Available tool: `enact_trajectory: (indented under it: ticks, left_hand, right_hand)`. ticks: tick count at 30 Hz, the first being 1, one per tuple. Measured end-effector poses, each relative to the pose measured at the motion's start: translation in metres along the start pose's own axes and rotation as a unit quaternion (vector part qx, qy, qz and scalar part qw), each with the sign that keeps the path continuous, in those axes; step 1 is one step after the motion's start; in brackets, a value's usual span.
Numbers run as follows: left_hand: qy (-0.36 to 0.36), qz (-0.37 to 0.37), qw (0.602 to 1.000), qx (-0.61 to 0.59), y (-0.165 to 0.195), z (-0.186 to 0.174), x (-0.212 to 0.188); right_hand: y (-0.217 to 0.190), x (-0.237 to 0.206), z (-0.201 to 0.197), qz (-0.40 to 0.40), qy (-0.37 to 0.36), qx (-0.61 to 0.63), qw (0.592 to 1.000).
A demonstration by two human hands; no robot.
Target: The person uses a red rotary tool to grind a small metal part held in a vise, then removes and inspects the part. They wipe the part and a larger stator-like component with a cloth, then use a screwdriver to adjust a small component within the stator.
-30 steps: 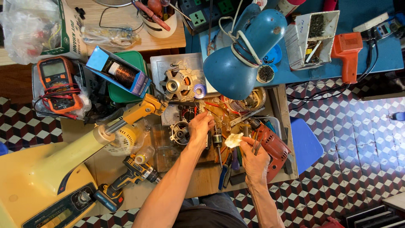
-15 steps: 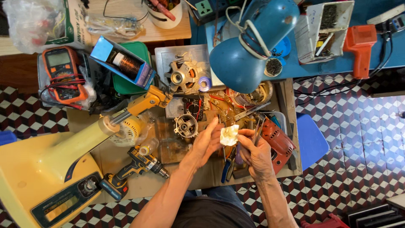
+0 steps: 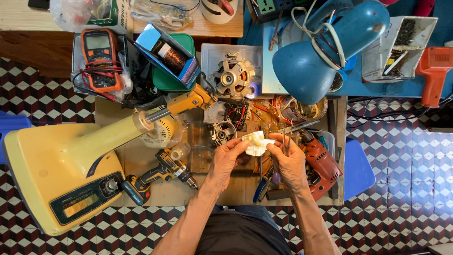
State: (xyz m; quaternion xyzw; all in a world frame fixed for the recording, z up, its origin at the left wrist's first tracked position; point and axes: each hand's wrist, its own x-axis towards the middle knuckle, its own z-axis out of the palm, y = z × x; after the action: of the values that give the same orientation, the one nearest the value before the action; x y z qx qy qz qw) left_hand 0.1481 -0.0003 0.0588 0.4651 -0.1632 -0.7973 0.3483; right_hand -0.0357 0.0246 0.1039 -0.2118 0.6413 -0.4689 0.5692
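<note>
Head view shows both your hands raised over the middle of the worktop (image 3: 141,165), near its front edge. Your left hand (image 3: 225,158) and right hand (image 3: 289,158) are each closed by the fingertips on a crumpled white cloth (image 3: 257,143), which is stretched between them, the left pinching its near-left side and the right its right side. Your right hand also appears to carry a thin metal rod or tool upright between the fingers; what it is cannot be told. As a judgement, the wiping or wrapping work is under way and not finished: the cloth is in hand and no part is seen inside it. A small round motor housing (image 3: 223,131) lies just beyond the left fingertips, apart from the cloth. A red power drill (image 3: 323,163) lies just right of your right hand, a yellow-and-black cordless drill (image 3: 158,177) to the left, and a blue desk lamp (image 3: 321,56) stands at the rear.
</note>
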Motion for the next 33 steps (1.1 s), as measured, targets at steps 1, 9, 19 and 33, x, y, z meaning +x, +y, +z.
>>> enact_trajectory:
  ticks: [1, 9, 19, 33]
  left_hand:
    - [0.006, 0.010, 1.000, 0.008, 0.000, -0.001, 0.000]
    - [-0.102, 0.150, 0.957, 0.229, 0.021, -0.004, -0.025]
    - [-0.114, 0.231, 0.862, 0.436, 0.035, 0.006, -0.039]
    - [-0.009, 0.079, 0.991, 0.111, -0.010, 0.014, 0.014]
  right_hand:
    - [0.001, 0.001, 0.000, -0.001, 0.002, -0.002, 1.000]
    - [0.005, 0.009, 0.001, -0.005, 0.048, 0.123, 0.991]
    - [0.008, 0.018, -0.003, 0.033, 0.007, 0.251, 0.967]
    - [0.000, 0.010, 0.011, 0.021, 0.107, 0.169, 0.979]
